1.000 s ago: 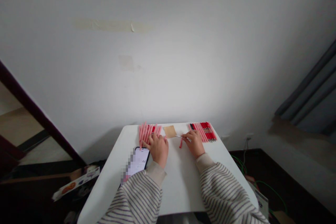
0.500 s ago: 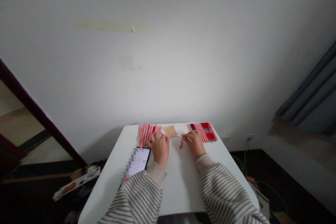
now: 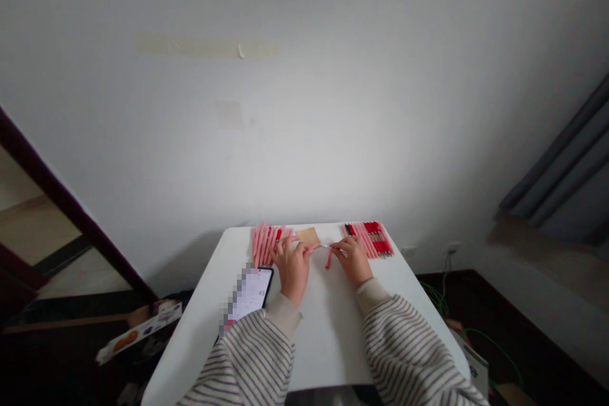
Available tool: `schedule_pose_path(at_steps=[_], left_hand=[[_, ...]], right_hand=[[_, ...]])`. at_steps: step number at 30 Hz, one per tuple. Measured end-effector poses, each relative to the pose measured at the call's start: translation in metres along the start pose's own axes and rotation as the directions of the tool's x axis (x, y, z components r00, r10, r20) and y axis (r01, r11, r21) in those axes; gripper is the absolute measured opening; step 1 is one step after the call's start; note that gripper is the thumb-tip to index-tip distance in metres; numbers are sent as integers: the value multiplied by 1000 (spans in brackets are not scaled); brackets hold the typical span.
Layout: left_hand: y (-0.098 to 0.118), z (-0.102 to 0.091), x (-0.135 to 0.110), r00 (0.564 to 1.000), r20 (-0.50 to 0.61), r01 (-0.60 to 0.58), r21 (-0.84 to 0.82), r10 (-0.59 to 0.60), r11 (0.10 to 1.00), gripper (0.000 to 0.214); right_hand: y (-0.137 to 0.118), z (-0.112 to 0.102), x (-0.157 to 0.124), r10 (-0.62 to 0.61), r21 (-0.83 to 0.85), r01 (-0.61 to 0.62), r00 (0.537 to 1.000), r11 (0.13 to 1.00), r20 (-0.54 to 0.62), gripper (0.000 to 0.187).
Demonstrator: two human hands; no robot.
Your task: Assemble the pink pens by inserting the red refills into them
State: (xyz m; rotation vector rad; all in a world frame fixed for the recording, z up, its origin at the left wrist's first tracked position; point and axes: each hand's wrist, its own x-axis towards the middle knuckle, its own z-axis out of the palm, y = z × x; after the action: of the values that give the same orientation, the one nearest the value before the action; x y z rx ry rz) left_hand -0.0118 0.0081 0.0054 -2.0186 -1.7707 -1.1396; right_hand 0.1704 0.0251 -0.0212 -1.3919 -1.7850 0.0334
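Observation:
My left hand (image 3: 293, 266) is closed on a slim pink pen barrel (image 3: 312, 246) near the middle of the table. My right hand (image 3: 353, 260) pinches a thin whitish stick (image 3: 325, 245), perhaps a pen refill; its tip is at the barrel's end, and I cannot tell whether it is inside. Just below the right fingers lies a short red-pink piece (image 3: 328, 259). Several pink pens (image 3: 263, 244) lie in a row beside my left hand. A tan square of paper (image 3: 308, 236) rests behind both hands.
A row of red, pink and black pens (image 3: 378, 241) lies at the table's back right. A phone (image 3: 252, 292) with a lit screen is left of my left forearm. The white table (image 3: 323, 336) stands against the wall (image 3: 309, 139).
My left hand has shifted slightly right with the pink barrel, bringing its end up to the thin stick's tip. My right hand has hardly moved.

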Motion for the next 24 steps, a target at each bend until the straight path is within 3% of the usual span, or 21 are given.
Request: schedule_pose_path(at_steps=[12,24], left_hand=[[3,-5,0,999,46,19,-13,-19,1000,25],[0,-1,-1,991,123,-65,55,58,996,19]], right_hand=[[-1,-1,0,5,-1,-5,1000,1000,17,15],[-2,1,-1,30,-20,-29,999,999,41,13]])
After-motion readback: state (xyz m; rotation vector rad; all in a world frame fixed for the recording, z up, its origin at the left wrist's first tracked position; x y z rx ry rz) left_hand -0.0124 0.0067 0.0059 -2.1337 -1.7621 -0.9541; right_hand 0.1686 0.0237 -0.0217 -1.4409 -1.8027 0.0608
